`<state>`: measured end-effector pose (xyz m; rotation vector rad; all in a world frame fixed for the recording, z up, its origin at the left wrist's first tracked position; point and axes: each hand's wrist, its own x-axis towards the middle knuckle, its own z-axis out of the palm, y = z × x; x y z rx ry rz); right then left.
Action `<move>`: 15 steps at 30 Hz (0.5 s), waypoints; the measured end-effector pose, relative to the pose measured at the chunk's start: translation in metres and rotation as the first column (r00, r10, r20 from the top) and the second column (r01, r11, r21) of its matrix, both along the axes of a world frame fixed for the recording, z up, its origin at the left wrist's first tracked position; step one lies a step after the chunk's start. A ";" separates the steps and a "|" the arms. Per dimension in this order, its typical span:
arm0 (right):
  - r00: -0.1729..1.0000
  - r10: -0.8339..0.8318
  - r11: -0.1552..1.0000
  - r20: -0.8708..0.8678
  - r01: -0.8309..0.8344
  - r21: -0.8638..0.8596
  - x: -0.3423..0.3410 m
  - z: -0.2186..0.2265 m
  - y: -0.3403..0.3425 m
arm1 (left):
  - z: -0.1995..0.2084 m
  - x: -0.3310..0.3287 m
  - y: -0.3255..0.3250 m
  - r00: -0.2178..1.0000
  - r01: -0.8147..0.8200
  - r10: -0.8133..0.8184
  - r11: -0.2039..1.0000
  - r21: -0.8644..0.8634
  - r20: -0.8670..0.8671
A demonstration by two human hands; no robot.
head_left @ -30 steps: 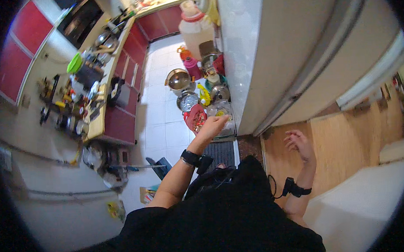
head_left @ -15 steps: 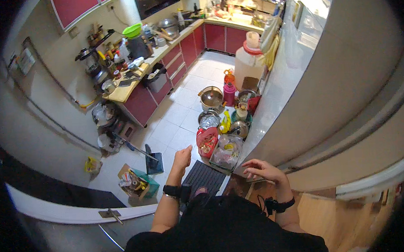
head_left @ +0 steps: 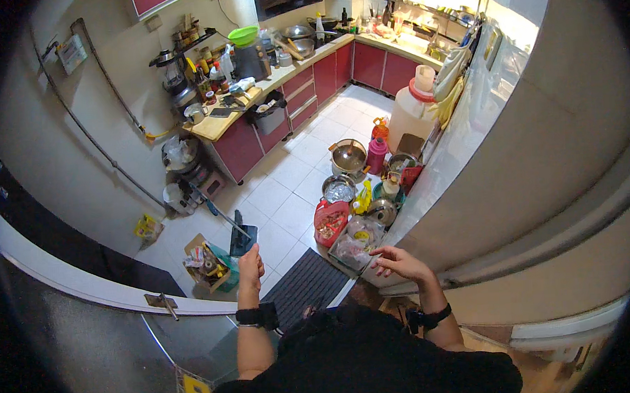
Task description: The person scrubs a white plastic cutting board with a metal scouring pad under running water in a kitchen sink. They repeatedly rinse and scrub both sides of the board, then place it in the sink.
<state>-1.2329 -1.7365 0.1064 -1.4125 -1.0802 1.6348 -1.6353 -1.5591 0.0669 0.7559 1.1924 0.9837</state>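
Note:
My left hand (head_left: pixel 251 269) is raised in front of me with its fingers curled in, and nothing shows in it. From this view it sits just below a dark dustpan (head_left: pixel 244 240) on the floor, without touching it. My right hand (head_left: pixel 406 264) hangs in the air with loosely bent fingers apart, holding nothing. Beyond it on the floor are clear plastic bags (head_left: pixel 359 238) in a tray and a red bag (head_left: pixel 329 225) of food pieces. A black ribbed mat (head_left: pixel 306 285) lies below, between my hands.
A frosted door (head_left: pixel 117 331) with a handle stands at my left. Near it is an open cardboard box (head_left: pixel 213 268) of bottles. Pots, a pink flask (head_left: pixel 376 155) and a large plastic jar (head_left: pixel 410 115) line the right wall. A cluttered counter (head_left: pixel 213 126) runs along the left.
The view has turned left, so the kitchen sits further right and more of the door shows. My left hand has moved left and lower, its fingers still curled. My right hand remains loosely open.

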 end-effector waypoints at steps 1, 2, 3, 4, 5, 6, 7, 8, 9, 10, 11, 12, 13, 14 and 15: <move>1.000 0.003 1.000 0.007 -0.003 -0.014 0.001 0.001 0.004 | 0.000 -0.001 0.000 0.999 -0.023 0.022 0.999 0.030 0.042; 1.000 -0.002 0.998 0.029 0.004 -0.059 0.001 0.001 0.008 | 0.000 -0.003 0.000 0.998 -0.045 0.043 0.997 0.058 0.044; 0.999 -0.005 1.000 0.046 0.006 -0.020 0.002 0.002 0.011 | -0.001 -0.004 0.001 0.998 -0.065 0.064 0.997 0.030 0.014; 0.997 -0.016 1.000 0.078 0.017 -0.012 0.002 0.004 0.015 | -0.002 -0.006 0.001 0.997 -0.081 0.080 0.997 0.018 0.018; 0.994 -0.028 1.000 0.109 0.029 -0.006 0.002 0.005 0.018 | -0.003 -0.008 0.001 0.995 -0.096 0.096 0.995 0.003 0.020; 0.993 -0.047 0.999 0.105 0.048 0.001 0.002 0.007 0.020 | -0.003 -0.011 0.002 0.995 -0.098 0.098 0.995 0.001 0.012; 0.993 -0.068 0.998 0.100 0.068 0.009 0.001 0.008 0.022 | -0.004 -0.014 0.002 0.995 -0.098 0.098 0.995 0.000 0.004; 0.994 -0.083 0.996 0.075 0.081 0.020 0.000 0.009 0.024 | -0.005 -0.017 0.003 0.993 -0.120 0.120 0.992 -0.027 -0.012; 0.992 -0.087 0.996 0.092 0.086 0.016 -0.001 0.009 0.025 | -0.006 -0.021 0.003 0.993 -0.114 0.114 0.994 0.003 -0.012; 0.993 -0.083 0.997 0.088 0.082 0.012 -0.003 0.009 0.025 | -0.007 -0.024 0.003 0.991 -0.131 0.131 0.991 0.004 -0.021; 0.994 -0.076 0.997 0.082 0.077 -0.005 -0.005 0.009 0.027 | -0.009 -0.027 0.003 0.989 -0.148 0.149 0.989 0.012 -0.018; 0.995 -0.070 0.998 0.076 0.069 0.014 -0.007 0.008 0.027 | -0.010 -0.030 0.003 0.989 -0.144 0.144 0.989 0.023 -0.014; 0.996 -0.063 0.998 0.065 0.063 0.017 -0.008 0.007 0.027 | -0.011 -0.032 0.002 0.990 -0.137 0.138 0.990 0.039 -0.002; 0.995 -0.064 0.998 0.072 0.065 -0.015 -0.011 0.006 0.026 | -0.012 -0.035 0.000 0.989 -0.147 0.146 0.987 0.063 0.013; 0.997 -0.059 0.998 0.051 0.058 0.018 -0.012 0.006 0.026 | -0.013 -0.037 -0.001 0.991 -0.136 0.136 0.989 0.057 0.008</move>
